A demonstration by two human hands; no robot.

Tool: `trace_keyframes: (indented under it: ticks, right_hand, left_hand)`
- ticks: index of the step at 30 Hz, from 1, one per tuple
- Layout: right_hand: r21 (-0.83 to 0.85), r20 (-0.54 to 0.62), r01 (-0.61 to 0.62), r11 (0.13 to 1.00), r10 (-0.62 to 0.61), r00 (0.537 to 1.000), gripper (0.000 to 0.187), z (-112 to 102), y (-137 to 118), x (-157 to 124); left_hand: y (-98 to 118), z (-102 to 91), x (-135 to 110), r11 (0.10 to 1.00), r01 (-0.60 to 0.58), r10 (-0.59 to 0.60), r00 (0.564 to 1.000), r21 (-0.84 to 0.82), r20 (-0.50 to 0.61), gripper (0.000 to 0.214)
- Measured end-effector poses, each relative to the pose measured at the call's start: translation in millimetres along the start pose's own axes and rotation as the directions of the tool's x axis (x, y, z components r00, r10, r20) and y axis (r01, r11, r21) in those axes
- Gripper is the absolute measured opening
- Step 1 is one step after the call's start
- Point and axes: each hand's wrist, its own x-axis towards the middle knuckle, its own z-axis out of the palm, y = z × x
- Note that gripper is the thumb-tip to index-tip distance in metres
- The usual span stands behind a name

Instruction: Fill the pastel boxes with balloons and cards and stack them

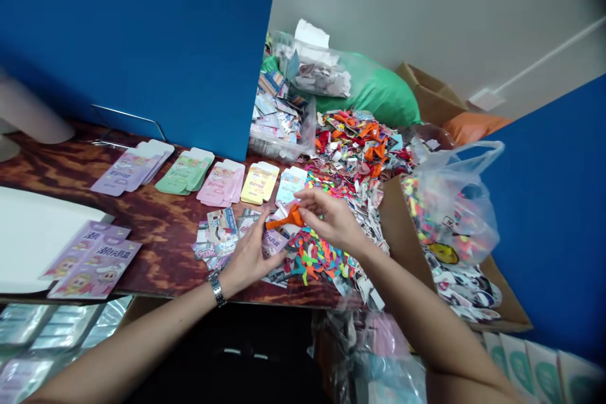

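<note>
Between the thumb and fingers of my right hand (326, 218) is a limp orange piece (292, 217), shaped like a deflated balloon. Its narrow end points left, close to the fingertips of my left hand (250, 259). That left hand has its fingers stretched out and the thumb apart. A purple printed packet (273, 241) shows in the gap between left thumb and fingers; whether the hand touches it I cannot tell. Printed cards (221, 226) lie in a loose pile under and beside the left hand. Small bright coloured pieces (322, 255) are heaped below the right hand.
Behind my hands runs a row of flat purple (130, 168), green (185, 170), pink (222, 182), yellow (260, 182) and blue packets (290, 185). Purple printed boxes (97, 265) lie left. Mixed trinkets (362, 139), a cardboard box (407, 227) and a plastic bag (468, 208) stand right.
</note>
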Motion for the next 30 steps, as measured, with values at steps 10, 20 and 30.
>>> trace_keyframes:
  ticks: [10,20,30]
  right_hand:
    - [-0.284,0.103,0.09,0.955,-0.063,0.993,0.016,22.5,-6.2,-13.0]
    - [-0.376,0.253,0.146,0.915,-0.05,0.966,0.019,24.1,-4.7,-9.6]
    - [-0.598,0.244,0.308,0.74,-0.198,0.949,0.019,25.6,-15.4,-17.7]
  left_hand:
    - [-0.3,-6.3,-9.7,0.996,-0.062,0.065,0.997,0.069,-0.034,0.085]
    - [0.0,-8.5,-13.2,0.963,-0.159,0.162,0.987,0.216,0.004,0.086]
    - [-2.0,-11.5,-11.1,0.976,-0.131,0.131,0.991,0.172,0.013,0.083]
